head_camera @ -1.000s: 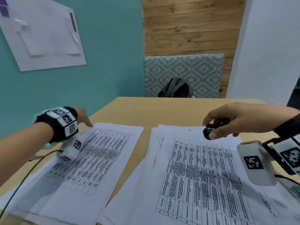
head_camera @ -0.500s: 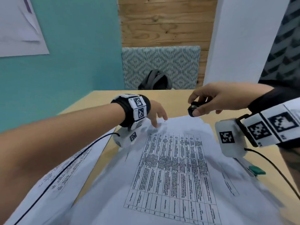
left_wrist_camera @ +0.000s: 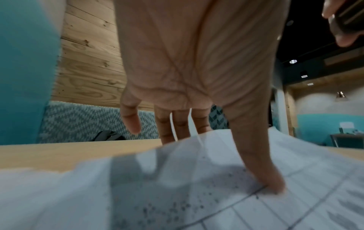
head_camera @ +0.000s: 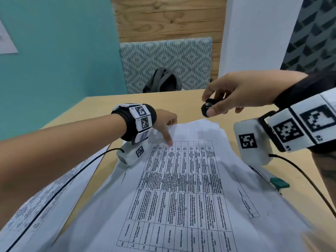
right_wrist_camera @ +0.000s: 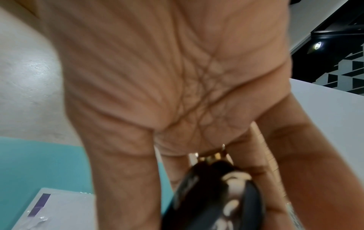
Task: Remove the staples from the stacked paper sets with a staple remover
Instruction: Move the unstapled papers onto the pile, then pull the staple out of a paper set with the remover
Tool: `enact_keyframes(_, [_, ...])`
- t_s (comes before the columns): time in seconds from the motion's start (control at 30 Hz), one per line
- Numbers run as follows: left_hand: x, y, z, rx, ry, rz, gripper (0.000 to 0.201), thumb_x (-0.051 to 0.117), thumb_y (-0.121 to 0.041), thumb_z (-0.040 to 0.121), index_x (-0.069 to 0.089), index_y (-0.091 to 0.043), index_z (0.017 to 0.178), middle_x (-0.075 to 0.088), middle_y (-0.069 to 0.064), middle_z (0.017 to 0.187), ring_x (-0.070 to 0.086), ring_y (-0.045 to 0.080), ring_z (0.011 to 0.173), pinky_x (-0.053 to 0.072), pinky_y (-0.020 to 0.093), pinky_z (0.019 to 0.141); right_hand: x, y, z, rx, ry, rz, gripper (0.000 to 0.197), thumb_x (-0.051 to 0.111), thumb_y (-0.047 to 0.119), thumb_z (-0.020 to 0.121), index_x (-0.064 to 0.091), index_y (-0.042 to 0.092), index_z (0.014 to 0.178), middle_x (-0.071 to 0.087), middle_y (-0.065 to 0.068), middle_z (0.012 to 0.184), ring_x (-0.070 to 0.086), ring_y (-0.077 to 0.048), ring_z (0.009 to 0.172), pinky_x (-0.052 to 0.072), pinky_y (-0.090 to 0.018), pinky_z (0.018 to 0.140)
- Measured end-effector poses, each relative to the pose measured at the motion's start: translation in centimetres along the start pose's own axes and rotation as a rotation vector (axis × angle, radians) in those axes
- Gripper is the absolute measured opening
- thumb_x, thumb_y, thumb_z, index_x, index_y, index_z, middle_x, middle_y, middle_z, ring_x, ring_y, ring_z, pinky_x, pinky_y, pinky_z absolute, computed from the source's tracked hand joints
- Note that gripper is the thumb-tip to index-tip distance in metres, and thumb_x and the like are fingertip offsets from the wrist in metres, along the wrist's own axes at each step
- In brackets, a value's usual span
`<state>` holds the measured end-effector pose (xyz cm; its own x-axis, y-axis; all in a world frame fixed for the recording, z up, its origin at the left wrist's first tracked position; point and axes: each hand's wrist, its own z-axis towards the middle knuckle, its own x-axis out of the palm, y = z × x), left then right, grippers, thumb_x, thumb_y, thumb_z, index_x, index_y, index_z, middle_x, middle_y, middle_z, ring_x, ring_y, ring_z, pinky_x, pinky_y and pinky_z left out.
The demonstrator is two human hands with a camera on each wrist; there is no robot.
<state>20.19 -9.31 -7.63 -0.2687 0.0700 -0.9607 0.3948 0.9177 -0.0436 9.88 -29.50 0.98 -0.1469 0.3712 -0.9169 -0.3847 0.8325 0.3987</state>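
A stack of printed paper sets (head_camera: 181,188) lies on the wooden table (head_camera: 101,108) in front of me. My left hand (head_camera: 171,131) is at the stack's far left corner. Its thumb (left_wrist_camera: 271,183) presses on the top sheet while three fingers (left_wrist_camera: 177,124) reach behind the raised paper edge (left_wrist_camera: 197,140), pinching the corner. My right hand (head_camera: 209,104) hovers above the stack's far right corner and grips a black staple remover (head_camera: 209,108) between thumb and fingers. The right wrist view shows the staple remover (right_wrist_camera: 216,194) close up under the palm. No staple is visible.
A second pile of printed sheets (head_camera: 54,193) lies at the left under my forearm. A green object (head_camera: 279,183) sits at the stack's right edge. A dark backpack (head_camera: 163,82) rests on the patterned bench beyond the table. Cables trail from both wrist cameras.
My left hand left the left pile and crossed to the far left corner of the right stack, taking hold of it. The right hand kept the staple remover above the far edge.
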Motion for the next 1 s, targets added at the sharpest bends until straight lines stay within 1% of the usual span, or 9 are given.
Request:
enact_keyframes(0.1, [-0.7,0.0,-0.4,0.051,-0.12,-0.131,0.036,0.073,-0.039,0.076,0.041,-0.023,0.069,0.043,-0.008,0.069,0.037,0.009,0.061,0.028,0.022,0.053,0.0,-0.1,0.1,0.005,0.004,-0.013,0.036,0.067,0.038,0.079,0.059,0.024,0.111,0.066,-0.004,0.084,0.057,-0.013,0.067,0.052,-0.025,0.067])
enact_keyframes(0.3, [-1.5,0.6,-1.9,0.126,-0.24,-0.298,0.027,0.077,-0.025,0.075,0.055,-0.02,0.059,0.05,-0.007,0.056,0.043,-0.004,0.043,0.034,0.01,0.045,0.2,-0.3,0.3,0.028,0.028,-0.032,0.037,0.067,0.042,0.078,0.058,0.027,0.11,0.066,-0.003,0.084,0.061,-0.02,0.077,0.053,-0.03,0.072])
enact_keyframes(0.4, [-2.1,0.7,-2.9,0.149,-0.249,-0.3,0.021,0.075,-0.022,0.076,0.059,-0.017,0.064,0.052,-0.007,0.058,0.046,-0.003,0.046,0.034,0.008,0.047,0.3,-0.3,0.4,0.039,0.038,-0.061,0.037,0.067,0.043,0.078,0.058,0.028,0.111,0.066,-0.003,0.085,0.061,-0.02,0.077,0.053,-0.032,0.074])
enact_keyframes(0.5, [-2.9,0.6,-3.9,0.155,-0.194,-0.262,0.009,0.068,-0.022,0.084,0.066,-0.013,0.086,0.058,-0.01,0.072,0.052,-0.003,0.06,0.039,0.007,0.057,0.5,-0.2,0.5,0.044,0.044,-0.102,0.039,0.067,0.043,0.079,0.056,0.028,0.113,0.067,-0.003,0.094,0.057,-0.017,0.071,0.051,-0.03,0.071])
enact_keyframes(0.67, [-6.6,1.0,-6.4,0.085,-0.271,-0.117,0.014,0.064,-0.024,0.087,0.057,-0.019,0.076,0.054,-0.007,0.072,0.047,0.006,0.063,0.036,0.021,0.058,1.2,0.3,0.8,0.05,-0.003,-0.157,0.05,0.072,0.043,0.074,0.052,0.025,0.116,0.061,0.004,0.1,0.056,-0.017,0.071,0.05,-0.036,0.074])
enact_keyframes(0.77, [-9.8,1.0,-9.0,0.05,-0.394,-0.051,0.028,0.064,-0.024,0.086,0.05,-0.023,0.062,0.049,-0.007,0.064,0.043,0.007,0.057,0.032,0.021,0.053,0.8,0.5,0.9,0.021,-0.07,-0.164,0.043,0.074,0.041,0.073,0.058,0.022,0.109,0.054,0.008,0.097,0.057,-0.018,0.069,0.05,-0.037,0.074])
enact_keyframes(0.83, [-11.9,0.8,-10.9,0.051,-0.507,-0.049,0.033,0.062,-0.023,0.087,0.045,-0.023,0.059,0.045,-0.007,0.061,0.039,0.008,0.055,0.029,0.019,0.052,0.1,0.3,1.0,-0.026,-0.134,-0.073,0.044,0.075,0.039,0.07,0.06,0.02,0.107,0.049,0.004,0.11,0.061,-0.024,0.073,0.053,-0.04,0.073])
enact_keyframes(0.93, [-14.9,0.3,-13.8,0.083,-0.717,-0.071,0.033,0.062,-0.022,0.088,0.044,-0.02,0.06,0.044,-0.008,0.063,0.039,0.009,0.058,0.032,0.01,0.052,-1.4,0.5,1.3,-0.111,-0.253,0.21,0.051,0.074,0.036,0.062,0.062,0.016,0.107,0.043,0.002,0.123,0.061,-0.02,0.074,0.054,-0.023,0.058])
enact_keyframes(1.0, [-16.4,-0.3,-15.4,0.114,-0.92,-0.064,0.019,0.061,-0.022,0.088,0.052,-0.02,0.072,0.048,-0.008,0.073,0.043,0.009,0.068,0.039,0.011,0.068,-2.7,1.2,1.5,-0.192,-0.34,0.383,0.056,0.074,0.036,0.055,0.063,0.016,0.105,0.044,-0.002,0.127,0.061,-0.015,0.074,0.05,-0.015,0.052])
